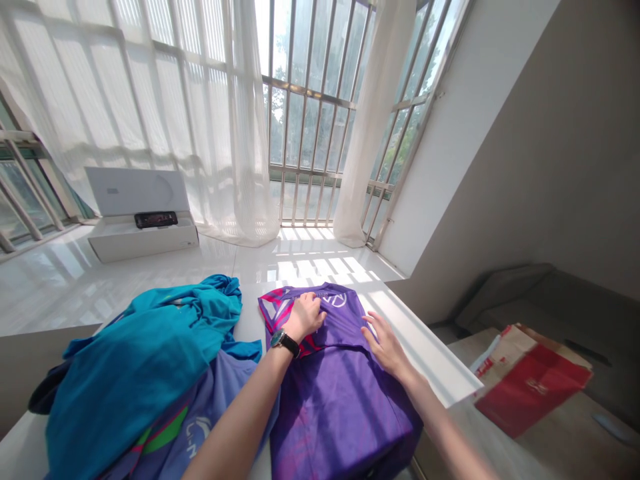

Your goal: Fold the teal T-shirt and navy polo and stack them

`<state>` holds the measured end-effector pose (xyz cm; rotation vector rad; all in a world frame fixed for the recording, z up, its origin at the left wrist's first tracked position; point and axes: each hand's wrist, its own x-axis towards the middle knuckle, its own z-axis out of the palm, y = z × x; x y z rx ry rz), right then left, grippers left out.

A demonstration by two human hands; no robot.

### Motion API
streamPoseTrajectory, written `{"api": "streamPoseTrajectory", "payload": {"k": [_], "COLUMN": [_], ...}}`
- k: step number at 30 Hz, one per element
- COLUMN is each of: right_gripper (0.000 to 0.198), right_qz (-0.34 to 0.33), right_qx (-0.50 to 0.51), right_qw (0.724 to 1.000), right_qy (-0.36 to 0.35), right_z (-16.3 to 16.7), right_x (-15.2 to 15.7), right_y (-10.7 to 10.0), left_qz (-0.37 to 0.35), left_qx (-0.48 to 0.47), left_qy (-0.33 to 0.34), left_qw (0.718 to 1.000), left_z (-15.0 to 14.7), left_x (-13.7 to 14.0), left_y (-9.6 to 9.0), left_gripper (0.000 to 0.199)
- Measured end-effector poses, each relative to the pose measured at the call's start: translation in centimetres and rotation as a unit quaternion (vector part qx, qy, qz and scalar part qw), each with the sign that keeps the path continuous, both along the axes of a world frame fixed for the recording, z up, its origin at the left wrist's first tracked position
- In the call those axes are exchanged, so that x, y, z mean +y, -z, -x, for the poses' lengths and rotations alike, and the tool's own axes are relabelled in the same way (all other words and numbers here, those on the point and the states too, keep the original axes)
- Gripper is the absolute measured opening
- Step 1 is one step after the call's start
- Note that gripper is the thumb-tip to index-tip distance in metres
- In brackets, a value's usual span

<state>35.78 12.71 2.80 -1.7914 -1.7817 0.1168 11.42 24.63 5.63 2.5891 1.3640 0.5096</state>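
A purple shirt (pixel 345 400) lies in front of me, its upper part folded over, with a white round logo and pink-and-white patterning at the left. My left hand (pixel 305 317), wearing a black-strapped watch (pixel 285 342), rests on the folded part with its fingers slightly bent and apart against the cloth. By the shirt's right edge is my right hand (pixel 384 343), fingers spread and holding nothing. Left of the purple shirt sits a crumpled heap: a teal garment (pixel 145 353) over a blue-violet shirt (pixel 225 387) with white lettering and a green patch.
The clothes lie on a white table (pixel 425 353). Behind it, a white open box (pixel 145 240) with a dark device (pixel 156 219) stands on the sill. Sheer curtains (pixel 200 120) hang before barred windows. A red-and-brown paper bag (pixel 537 383) lies lower right.
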Motion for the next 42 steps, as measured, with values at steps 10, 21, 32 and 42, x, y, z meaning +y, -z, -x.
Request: {"api": "streamPoseTrajectory", "payload": {"k": [10,21,32,42], "right_gripper": [0.038,0.023,0.033,0.067], "right_qz": [0.119,0.147,0.078,0.118], "right_qx": [-0.059,-0.109,-0.057,-0.104], "right_qw": [0.991,0.98,0.993,0.987], "right_qy": [0.021,0.075,0.064,0.003], "right_z": [3.1,2.9,0.9,6.0], "right_x": [11.7,14.5,11.7,9.0], "right_y": [-2.0,-2.3,-3.3,0.2], "left_qz": [0.022,0.135,0.212,0.227], "left_qx": [0.071,0.104,0.078,0.075], "left_qy": [0.03,0.111,0.139,0.137], "left_qw": [0.997,0.979,0.964,0.961], "left_z": [-0.1,0.3,0.4,0.7], "left_x": [-1.2,-1.2,-1.9,-1.7], "left_y": [0.3,-2.9,-4.1,-4.3], "left_gripper": [0.046,0.045,0.009,0.013]}}
